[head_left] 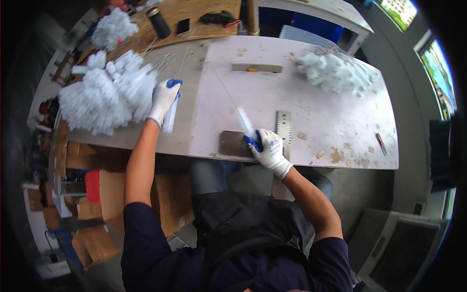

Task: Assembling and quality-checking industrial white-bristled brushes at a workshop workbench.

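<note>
My left hand point(163, 100), in a white glove with blue fingertips, is closed on a white-bristled wire brush point(170, 119) at the table's left part. Its thin stem points away from me. Near the front edge my right hand point(270, 151), gloved alike, grips the bristle end of a second wire brush point(245, 121), whose long stem slants up to the left. Beside the left hand lies a big heap of similar brushes point(92, 103). Under and left of the right hand is a flat metal plate point(232, 144); a perforated metal strip point(284, 124) lies just beyond that hand.
Another brush pile point(335, 73) lies at the far right. A metal bar point(256, 67) rests at the back, and a reddish pen-like tool point(380, 144) near the right edge. Beyond are a dark tumbler point(158, 23) and a phone point(183, 26). Cardboard boxes point(168, 202) stand below left.
</note>
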`<move>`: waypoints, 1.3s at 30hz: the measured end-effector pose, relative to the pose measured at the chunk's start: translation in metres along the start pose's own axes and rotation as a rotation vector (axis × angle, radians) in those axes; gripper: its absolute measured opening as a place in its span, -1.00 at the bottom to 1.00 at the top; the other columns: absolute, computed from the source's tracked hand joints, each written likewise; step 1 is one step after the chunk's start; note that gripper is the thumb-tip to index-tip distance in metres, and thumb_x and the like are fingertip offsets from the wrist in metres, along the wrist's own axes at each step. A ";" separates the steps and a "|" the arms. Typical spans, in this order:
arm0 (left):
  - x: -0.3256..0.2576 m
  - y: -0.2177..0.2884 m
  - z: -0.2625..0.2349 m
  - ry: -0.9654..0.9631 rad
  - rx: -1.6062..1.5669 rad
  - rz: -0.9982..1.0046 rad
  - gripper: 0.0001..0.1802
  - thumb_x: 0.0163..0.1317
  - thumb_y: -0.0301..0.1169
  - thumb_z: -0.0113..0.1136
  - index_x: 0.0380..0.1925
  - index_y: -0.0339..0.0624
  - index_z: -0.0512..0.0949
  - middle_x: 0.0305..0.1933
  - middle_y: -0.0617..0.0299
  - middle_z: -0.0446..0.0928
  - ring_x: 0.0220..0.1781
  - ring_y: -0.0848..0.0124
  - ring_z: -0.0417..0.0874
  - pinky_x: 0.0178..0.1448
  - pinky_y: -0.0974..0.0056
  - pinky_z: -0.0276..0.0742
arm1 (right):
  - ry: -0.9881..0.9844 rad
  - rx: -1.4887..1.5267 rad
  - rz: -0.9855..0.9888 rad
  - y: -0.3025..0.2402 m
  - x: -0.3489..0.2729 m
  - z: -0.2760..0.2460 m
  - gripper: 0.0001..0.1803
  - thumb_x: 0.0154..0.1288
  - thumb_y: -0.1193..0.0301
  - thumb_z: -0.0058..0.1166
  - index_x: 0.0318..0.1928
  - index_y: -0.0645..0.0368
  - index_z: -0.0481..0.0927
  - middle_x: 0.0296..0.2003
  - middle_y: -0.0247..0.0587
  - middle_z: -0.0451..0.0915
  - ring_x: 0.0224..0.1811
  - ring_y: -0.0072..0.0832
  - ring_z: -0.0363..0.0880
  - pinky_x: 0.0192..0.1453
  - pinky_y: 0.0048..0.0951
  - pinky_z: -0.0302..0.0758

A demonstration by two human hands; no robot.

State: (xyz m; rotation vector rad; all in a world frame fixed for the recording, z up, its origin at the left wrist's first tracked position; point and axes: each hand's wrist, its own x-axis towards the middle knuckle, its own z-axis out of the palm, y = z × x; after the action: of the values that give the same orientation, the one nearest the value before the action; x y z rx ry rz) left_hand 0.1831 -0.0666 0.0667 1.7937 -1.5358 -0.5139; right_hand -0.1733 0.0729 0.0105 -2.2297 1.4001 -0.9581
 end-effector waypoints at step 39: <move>-0.101 0.119 0.149 -0.188 -1.139 -0.355 -0.77 0.35 -0.50 0.03 -0.17 -0.27 0.67 -0.53 0.26 0.53 -0.59 0.49 0.51 -0.48 0.36 0.53 | -0.348 0.219 0.454 -0.015 0.028 -0.014 -0.49 0.27 0.02 0.16 -0.21 0.31 0.69 -0.31 0.15 0.68 -0.22 -0.01 0.69 -0.04 -0.15 0.55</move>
State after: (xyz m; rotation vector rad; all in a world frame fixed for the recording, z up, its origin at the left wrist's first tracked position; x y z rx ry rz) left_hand -0.0241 -0.0122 0.0387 1.0827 -0.6973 -1.4090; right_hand -0.1652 0.0555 0.0395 -1.7085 1.4626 -0.5112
